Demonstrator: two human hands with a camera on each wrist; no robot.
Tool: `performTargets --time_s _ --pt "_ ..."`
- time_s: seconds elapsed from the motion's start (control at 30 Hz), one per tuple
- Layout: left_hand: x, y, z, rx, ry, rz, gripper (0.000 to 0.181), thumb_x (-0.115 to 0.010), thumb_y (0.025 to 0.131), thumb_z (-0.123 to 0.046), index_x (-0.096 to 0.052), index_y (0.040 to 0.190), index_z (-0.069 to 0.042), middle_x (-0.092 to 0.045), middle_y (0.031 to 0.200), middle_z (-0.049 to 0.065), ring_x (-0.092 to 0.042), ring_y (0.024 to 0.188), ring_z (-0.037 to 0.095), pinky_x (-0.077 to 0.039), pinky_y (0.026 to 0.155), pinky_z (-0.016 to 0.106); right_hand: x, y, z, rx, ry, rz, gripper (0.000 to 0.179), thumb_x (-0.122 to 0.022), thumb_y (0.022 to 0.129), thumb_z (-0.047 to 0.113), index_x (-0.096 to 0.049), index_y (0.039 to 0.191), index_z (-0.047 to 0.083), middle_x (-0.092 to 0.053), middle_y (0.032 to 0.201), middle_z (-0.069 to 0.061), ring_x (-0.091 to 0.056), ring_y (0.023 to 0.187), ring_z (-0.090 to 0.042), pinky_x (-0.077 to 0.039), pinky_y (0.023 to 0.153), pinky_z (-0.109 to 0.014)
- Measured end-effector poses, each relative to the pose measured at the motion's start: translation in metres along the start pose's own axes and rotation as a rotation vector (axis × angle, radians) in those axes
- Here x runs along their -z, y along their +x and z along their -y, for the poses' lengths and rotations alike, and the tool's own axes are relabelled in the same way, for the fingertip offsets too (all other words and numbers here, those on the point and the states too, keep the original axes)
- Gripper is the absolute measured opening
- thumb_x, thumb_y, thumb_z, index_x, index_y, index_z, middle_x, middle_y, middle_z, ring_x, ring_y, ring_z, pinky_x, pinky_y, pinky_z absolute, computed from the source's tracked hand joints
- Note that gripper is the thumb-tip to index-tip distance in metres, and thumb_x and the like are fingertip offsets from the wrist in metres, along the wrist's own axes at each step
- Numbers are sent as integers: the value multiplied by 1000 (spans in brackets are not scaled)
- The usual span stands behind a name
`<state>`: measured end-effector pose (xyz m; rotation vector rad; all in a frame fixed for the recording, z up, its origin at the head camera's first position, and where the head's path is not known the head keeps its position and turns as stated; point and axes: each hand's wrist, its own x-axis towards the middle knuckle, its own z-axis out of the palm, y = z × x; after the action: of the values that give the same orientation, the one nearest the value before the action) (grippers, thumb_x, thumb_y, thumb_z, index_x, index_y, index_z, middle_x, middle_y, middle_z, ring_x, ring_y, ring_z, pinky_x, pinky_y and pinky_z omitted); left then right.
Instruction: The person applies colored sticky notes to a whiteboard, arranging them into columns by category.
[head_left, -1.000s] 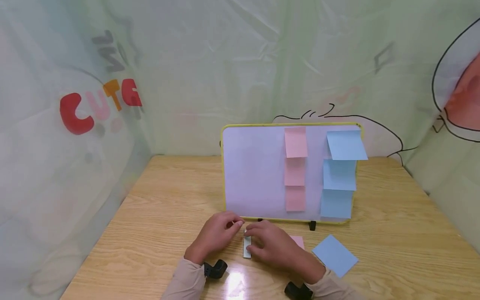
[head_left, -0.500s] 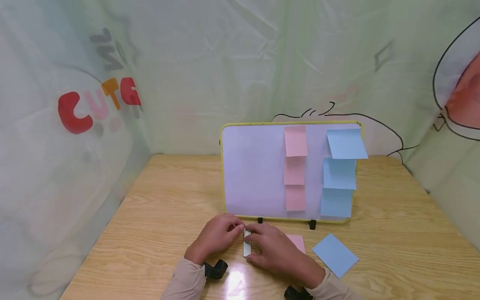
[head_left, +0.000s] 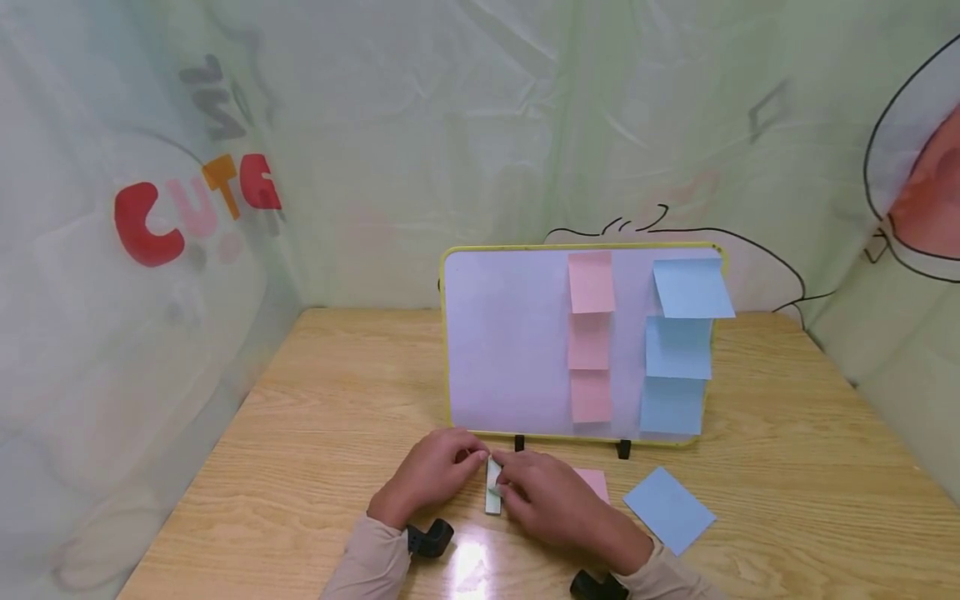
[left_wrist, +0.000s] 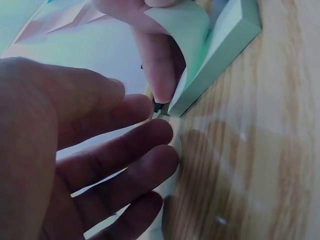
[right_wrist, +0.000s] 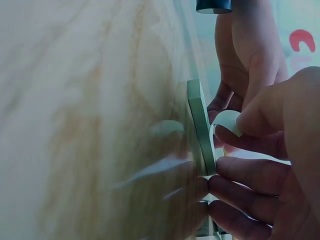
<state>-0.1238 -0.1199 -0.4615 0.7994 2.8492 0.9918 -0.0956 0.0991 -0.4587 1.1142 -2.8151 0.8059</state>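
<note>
A narrow pale green sticky note pad (head_left: 492, 498) lies on the table between my hands. My right hand (head_left: 551, 498) pinches its top sheet between thumb and index finger; in the right wrist view that sheet (right_wrist: 228, 120) curls up off the pad. Bent in an arc, the lifted sheet (left_wrist: 192, 30) also shows in the left wrist view, the pad's thick edge (left_wrist: 220, 62) below it. My left hand (head_left: 431, 471) is at the pad's far end, its fingers (left_wrist: 135, 170) loosely bent with nothing between them.
Behind the hands stands a yellow-framed whiteboard (head_left: 510, 342) on black feet (head_left: 624, 450). It carries a column of pink notes (head_left: 589, 342) and one of blue notes (head_left: 678, 348). A pink note (head_left: 594, 482), partly hidden, and a blue note (head_left: 670, 510) lie right of my right hand.
My right hand's fingers have moved from along the pad's side to pinching its top sheet, which now bends up. The left hand has hardly moved.
</note>
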Motion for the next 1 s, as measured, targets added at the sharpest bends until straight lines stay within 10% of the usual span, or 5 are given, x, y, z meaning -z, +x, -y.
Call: performTargets --time_s 0.23,0.43,0.63,1.0 --pt "6 -1 2 -32 -47 108 19 -67 89 -4 -77 103 -15 -66 99 -9 -59 88 7 -49 80 26 1 3 -2 -88 70 -14 15 -61 97 17 -62 83 25 -63 134 -2 -62 106 -13 -50 80 -33" --pt "9 -4 1 -56 -42 182 26 -74 85 -16 -75 111 -16 -63 111 -9 -57 96 8 -47 84 25 0 6 -4 -130 127 -43 18 -62 96 15 -74 110 14 -67 127 -2 -62 109 -14 -52 84 -36" --pt "5 -4 -2 -56 12 124 21 -78 87 -29 -77 105 -19 -62 106 -11 -57 92 8 -47 81 25 0 7 -4 -139 242 -58 21 -60 98 12 -65 81 23 -67 128 -5 -63 103 -16 -44 74 -30" --pt "-9 -1 -4 -45 82 34 7 -73 92 -26 -76 97 -23 -59 96 -13 -55 83 3 -47 76 23 -1 3 -6 -144 336 -97 9 -68 96 24 -70 87 25 -70 122 -2 -63 116 -22 -50 96 -45"
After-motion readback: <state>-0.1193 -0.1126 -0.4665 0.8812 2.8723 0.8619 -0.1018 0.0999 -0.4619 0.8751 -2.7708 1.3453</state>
